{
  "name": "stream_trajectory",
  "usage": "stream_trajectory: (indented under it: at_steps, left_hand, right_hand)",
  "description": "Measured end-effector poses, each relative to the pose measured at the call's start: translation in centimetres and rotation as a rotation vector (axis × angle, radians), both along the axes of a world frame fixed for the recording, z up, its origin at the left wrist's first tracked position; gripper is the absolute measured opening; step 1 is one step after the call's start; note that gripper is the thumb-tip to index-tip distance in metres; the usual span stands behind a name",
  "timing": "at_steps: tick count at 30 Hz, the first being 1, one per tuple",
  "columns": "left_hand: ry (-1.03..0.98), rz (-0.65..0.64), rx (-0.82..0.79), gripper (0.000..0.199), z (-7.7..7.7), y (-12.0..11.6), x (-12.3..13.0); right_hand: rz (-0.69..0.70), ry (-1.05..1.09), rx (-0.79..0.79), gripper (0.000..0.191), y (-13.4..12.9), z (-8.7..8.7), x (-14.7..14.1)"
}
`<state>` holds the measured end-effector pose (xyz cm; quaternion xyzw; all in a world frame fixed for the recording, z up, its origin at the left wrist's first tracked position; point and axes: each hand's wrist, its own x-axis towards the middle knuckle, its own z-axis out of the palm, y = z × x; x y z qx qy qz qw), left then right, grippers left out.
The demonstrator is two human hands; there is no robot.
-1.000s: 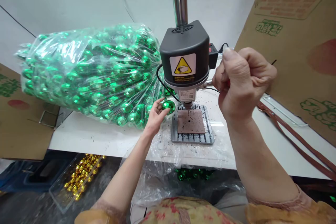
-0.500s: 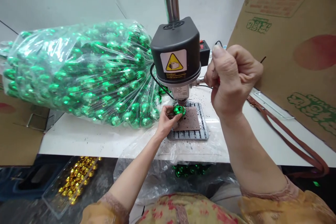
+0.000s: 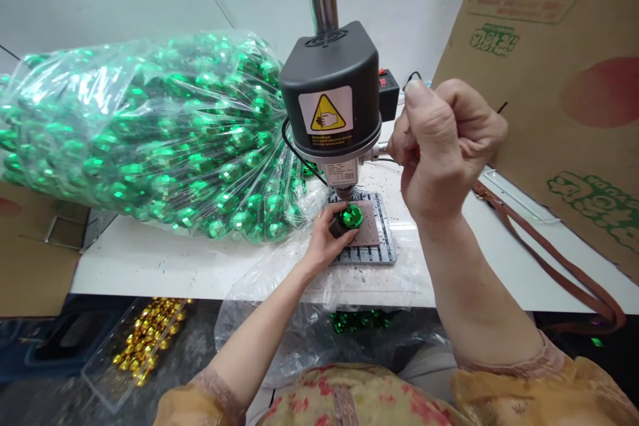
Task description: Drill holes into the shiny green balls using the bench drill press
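Note:
Between the thumb and fingers of my left hand (image 3: 329,236) is a shiny green faceted ball (image 3: 351,216). It sits just under the chuck of a small black drill press (image 3: 332,93), over a brownish board (image 3: 368,226) on the grey slotted base plate (image 3: 387,246). My right hand (image 3: 444,146) is closed around the press's feed handle, most of which the fingers hide. Whether the drill bit has entered the ball I cannot tell.
A large clear bag of green faceted balls (image 3: 164,146) lies left of the press. Cardboard boxes (image 3: 539,100) stand on both sides. A brown strap (image 3: 544,246) hangs over the table's right edge. Gold balls (image 3: 150,339) fill a clear bin below left.
My left hand has moved slightly right and down with the green ball, which now shows a different side. My right hand stays closed at the handle, nearly unmoved.

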<state>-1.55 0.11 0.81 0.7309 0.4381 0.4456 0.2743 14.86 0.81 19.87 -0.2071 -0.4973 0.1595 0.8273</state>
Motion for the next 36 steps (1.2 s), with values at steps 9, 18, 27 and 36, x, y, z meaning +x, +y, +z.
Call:
stream_trajectory:
  at_steps: [9,18,27,36]
  left_hand:
    - [-0.162,0.018,-0.079,0.046,-0.1,0.0,1.0]
    - [-0.179,-0.011,-0.088,0.048,-0.3,-0.1,0.9]
    - [-0.172,-0.018,-0.075,0.05,-0.7,-0.1,0.8]
    - [-0.218,-0.024,-0.104,0.052,-0.5,-0.3,1.1]
  right_hand:
    - [-0.061,-0.101,-0.033,0.053,0.3,-0.7,0.5]
    - [-0.033,-0.064,0.172,0.052,0.1,-2.4,0.2]
    - [-0.018,-0.03,0.226,0.053,-0.3,-3.4,-0.2]
    - [-0.094,0.015,0.267,0.05,0.2,-3.7,-0.6]
